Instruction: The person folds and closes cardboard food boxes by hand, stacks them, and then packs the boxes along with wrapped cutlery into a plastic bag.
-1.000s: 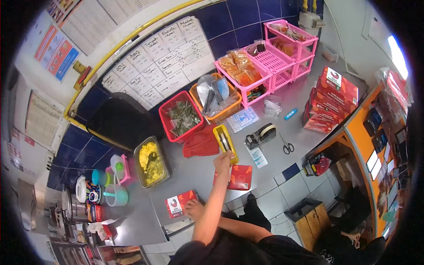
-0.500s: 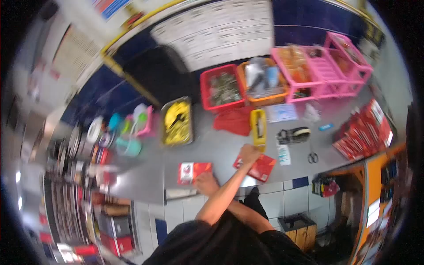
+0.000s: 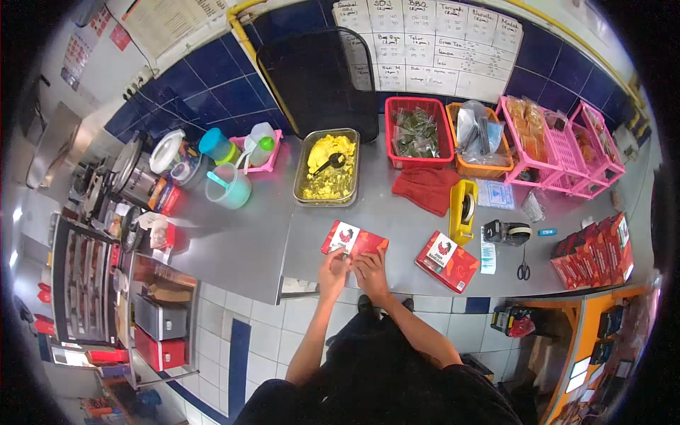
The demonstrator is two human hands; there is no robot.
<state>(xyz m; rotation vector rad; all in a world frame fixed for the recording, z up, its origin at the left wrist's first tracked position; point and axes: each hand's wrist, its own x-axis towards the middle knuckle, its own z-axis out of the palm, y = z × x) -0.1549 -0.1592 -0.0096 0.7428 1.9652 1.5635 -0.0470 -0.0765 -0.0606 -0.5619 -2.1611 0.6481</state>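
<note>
A red cardboard food box [image 3: 363, 240] with a white printed label lies flat near the counter's front edge. My left hand [image 3: 335, 271] is at its near left side, thumb and fingers pinched together; what is between them is too small to make out. Beside it, my right hand [image 3: 371, 273] grips the near edge of the box, its fingers bent over the red top. To the right lies a second red box [image 3: 446, 262], which neither hand touches. Just behind that one stands a yellow tape dispenser [image 3: 464, 212] with a roll in it.
A steel tray [image 3: 326, 201] of yellow food holds a black spoon. Behind are a red basket [image 3: 419, 161] of small packets, an orange basket [image 3: 484, 167] and pink racks [image 3: 559, 152]. Scissors [image 3: 523, 270], a black dispenser [image 3: 507, 232] and stacked red boxes [image 3: 595, 255] lie rightward.
My arms were crossed, the left hand by the right-hand box and tape dispenser, the right at the left-hand box. Now they are uncrossed, both hands together at the left-hand box.
</note>
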